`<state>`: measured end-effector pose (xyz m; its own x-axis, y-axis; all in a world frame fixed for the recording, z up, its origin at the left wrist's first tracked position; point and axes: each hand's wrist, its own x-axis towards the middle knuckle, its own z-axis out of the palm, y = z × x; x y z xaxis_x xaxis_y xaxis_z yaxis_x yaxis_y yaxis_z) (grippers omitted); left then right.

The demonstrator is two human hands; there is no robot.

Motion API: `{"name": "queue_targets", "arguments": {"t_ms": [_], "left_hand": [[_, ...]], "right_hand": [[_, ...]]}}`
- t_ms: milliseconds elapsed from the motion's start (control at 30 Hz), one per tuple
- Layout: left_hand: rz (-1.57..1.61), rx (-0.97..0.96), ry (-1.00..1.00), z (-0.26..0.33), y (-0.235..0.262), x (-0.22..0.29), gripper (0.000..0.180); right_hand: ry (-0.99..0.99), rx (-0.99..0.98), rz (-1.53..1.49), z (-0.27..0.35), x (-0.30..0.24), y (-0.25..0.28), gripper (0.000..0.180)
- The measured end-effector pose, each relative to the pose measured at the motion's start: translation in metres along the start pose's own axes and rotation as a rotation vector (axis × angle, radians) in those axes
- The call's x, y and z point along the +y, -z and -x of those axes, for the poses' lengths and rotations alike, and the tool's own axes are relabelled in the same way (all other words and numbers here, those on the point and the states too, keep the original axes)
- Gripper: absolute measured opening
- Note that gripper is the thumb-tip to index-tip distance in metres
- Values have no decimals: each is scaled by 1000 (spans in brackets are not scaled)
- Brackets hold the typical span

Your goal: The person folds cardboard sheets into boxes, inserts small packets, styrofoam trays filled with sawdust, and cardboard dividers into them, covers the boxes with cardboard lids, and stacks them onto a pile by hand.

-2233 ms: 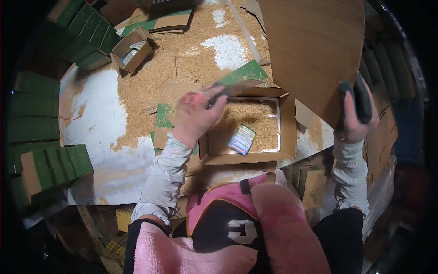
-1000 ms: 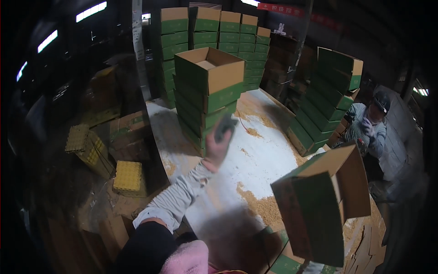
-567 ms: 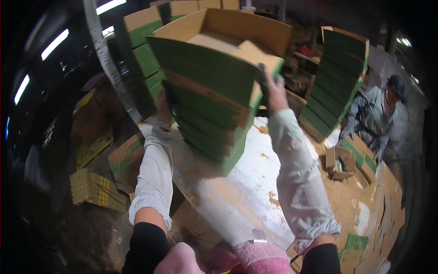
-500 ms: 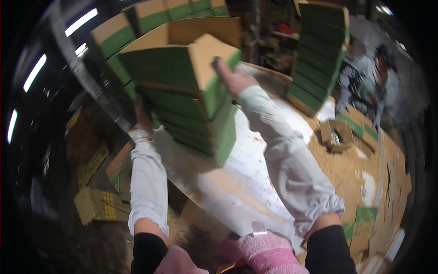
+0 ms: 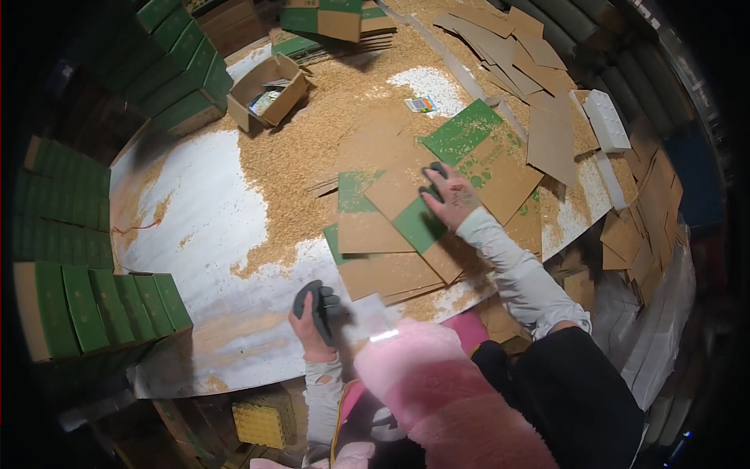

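My right hand (image 5: 451, 197), dark coverings on its fingers, rests on a flattened cardboard box (image 5: 422, 223) with a green band. Its fingers are spread over the board near its upper right side. This box lies on a pile of flattened boxes, beside another flat box (image 5: 508, 176) with green print. Nearer to me, at the left of the pile, my left hand (image 5: 315, 316) hovers above the table's near part. Its dark-covered fingers are loosely bent and slightly apart, with nothing visible in them.
Grain-like bits cover much of the white table (image 5: 195, 187). Stacked green-and-brown boxes (image 5: 109, 313) stand at the left. Farther back sits an open carton (image 5: 269, 94) with packets inside. Loose cardboard sheets (image 5: 551, 137) lie at the right, near a white tray (image 5: 605, 121). A yellow stack (image 5: 262, 422) is below.
Both hands have let go of the stacked green boxes they held. My view has turned right, and my right hand is now on the flattened boxes. The co-worker is out of view.
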<state>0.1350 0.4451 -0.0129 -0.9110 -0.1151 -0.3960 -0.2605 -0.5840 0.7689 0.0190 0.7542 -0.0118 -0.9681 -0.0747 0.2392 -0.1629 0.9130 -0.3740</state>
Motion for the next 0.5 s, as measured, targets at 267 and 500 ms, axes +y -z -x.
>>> {"name": "queue_targets", "arguments": {"t_ms": [267,500], "left_hand": [[-1025,238,-117,-32,-120,-178,29],[-325,194,-78,-7,-205,-58,38]], "right_hand": [[-104,-62,71,36,206,75,35],[257,-24,-89,10,172,158,55]]}}
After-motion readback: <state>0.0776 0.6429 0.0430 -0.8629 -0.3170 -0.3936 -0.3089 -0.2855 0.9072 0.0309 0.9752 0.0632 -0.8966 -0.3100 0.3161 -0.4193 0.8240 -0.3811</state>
